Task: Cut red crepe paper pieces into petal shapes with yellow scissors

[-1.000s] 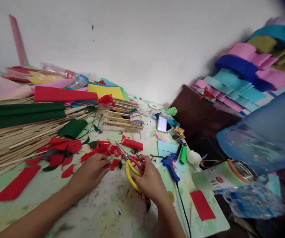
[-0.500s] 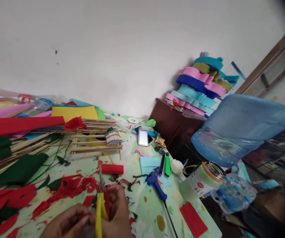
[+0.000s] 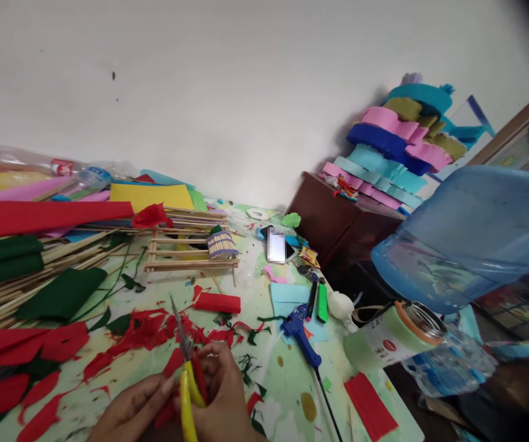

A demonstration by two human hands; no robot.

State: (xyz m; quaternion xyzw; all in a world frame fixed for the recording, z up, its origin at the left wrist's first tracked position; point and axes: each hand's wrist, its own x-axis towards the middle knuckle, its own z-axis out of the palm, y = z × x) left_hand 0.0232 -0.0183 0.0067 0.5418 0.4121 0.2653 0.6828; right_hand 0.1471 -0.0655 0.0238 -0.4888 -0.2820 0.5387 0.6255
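Metal scissors w/ yellow & red handles (image 3: 187, 396) are gripped in R hand (image 3: 225, 402), blades pointed away, prob. to spare L hand (image 3: 133, 408), where thin red paper (image 3: 166, 414) is pinched alongside.

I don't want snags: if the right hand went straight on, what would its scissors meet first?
The right hand's scissors would likely meet the stick frame first; running low, they might catch red scraps sooner, since their height is unclear.

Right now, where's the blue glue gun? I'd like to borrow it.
In the head view, the glue gun lies right of the scissors, just left of the green marker.
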